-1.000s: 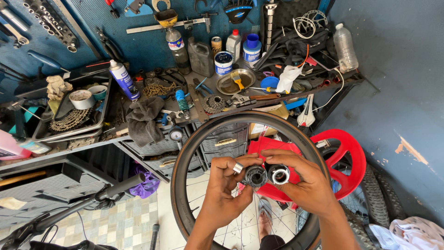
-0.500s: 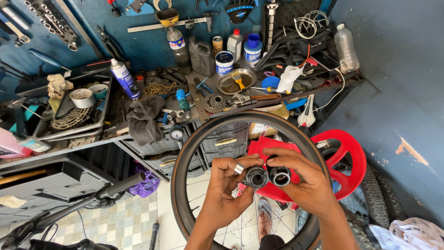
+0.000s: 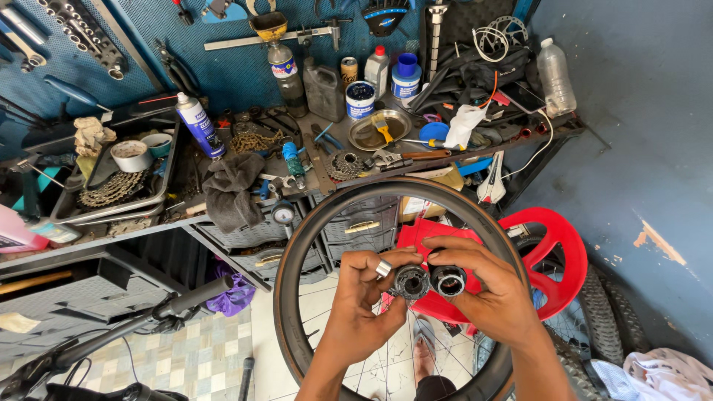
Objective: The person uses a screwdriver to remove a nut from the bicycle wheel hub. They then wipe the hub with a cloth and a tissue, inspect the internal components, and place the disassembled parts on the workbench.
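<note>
The left hand point(image 3: 364, 304) pinches a dark toothed ring point(image 3: 411, 281) between closed fingertips, a small silver sleeve point(image 3: 383, 268) at its 10 o'clock. The right hand point(image 3: 486, 286) grips a black round hub part point(image 3: 448, 280), touching the ring at its 3 o'clock. Both sit before a black wheel rim point(image 3: 297, 252); the spokes are hard to make out. At 10 o'clock, a metal tray point(image 3: 160, 194) holds a chain point(image 3: 111, 189).

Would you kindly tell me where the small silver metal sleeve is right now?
In the head view, the small silver metal sleeve sits low and centre, pinched in the left hand, just left of the black toothed hub part, before the black bicycle rim.
</note>
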